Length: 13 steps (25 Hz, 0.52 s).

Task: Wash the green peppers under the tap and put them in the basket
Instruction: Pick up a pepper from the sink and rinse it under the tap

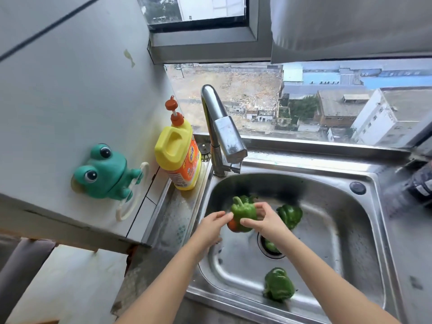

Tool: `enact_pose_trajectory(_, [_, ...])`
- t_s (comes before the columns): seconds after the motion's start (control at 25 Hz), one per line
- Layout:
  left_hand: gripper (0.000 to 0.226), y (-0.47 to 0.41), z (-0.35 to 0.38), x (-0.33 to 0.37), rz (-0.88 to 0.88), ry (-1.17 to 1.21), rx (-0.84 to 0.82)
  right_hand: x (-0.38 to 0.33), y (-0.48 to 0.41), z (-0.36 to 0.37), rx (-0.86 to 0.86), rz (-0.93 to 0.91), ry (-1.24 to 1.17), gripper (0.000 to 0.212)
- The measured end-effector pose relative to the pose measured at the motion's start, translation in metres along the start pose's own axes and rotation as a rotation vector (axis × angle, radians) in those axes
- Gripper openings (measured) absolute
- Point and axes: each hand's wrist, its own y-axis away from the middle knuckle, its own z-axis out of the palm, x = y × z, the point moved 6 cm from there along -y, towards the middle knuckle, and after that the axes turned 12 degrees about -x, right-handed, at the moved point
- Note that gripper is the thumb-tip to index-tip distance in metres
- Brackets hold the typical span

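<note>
1. I count four green peppers, all within the sink (327,181). One is held up over the basin, below and in front of the tap (224,134); this held pepper (243,212) has an orange-red patch on its lower left side.
2. Second pepper (289,215) lies on the basin floor just right of the held one. Third pepper (271,246) sits in the drain opening, partly hidden by my right forearm. Fourth pepper (278,284) lies near the front wall of the sink, well apart from the others.
3. Left hand (214,226): fingers partly spread, fingertips touching the held pepper's left side, not clearly clamping it.
4. Right hand (266,220): thumb and fingers wrapped on the held pepper's right side, gripping it.
5. I cannot tell whether water runs from the tap.
6. One yellow detergent bottle (178,155) with an orange pump stands on the steel counter just left of the tap.
7. One green frog holder (105,171) is stuck to the wall, further left of the tap.
8. One dark container (420,183), blurred, sits at the right edge, well right of the sink.
9. Surface: stainless steel sink and counter, wet-looking. Behind the tap a window (304,101) looks down on roofs and bare ground.
</note>
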Motion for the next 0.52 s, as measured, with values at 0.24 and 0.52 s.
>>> enact_pose_trajectory(0.24, [0.059,0.005,0.045,0.027,0.011,0.897,-0.282,-0.082,0.051,-0.015,-0.105,-0.218,0.254,0.046])
enact_pose_trajectory(0.52, [0.090,0.025,0.045,0.032,0.042,0.844,-0.421,-0.160,-0.028,-0.045,-0.038,0.013,0.197,0.048])
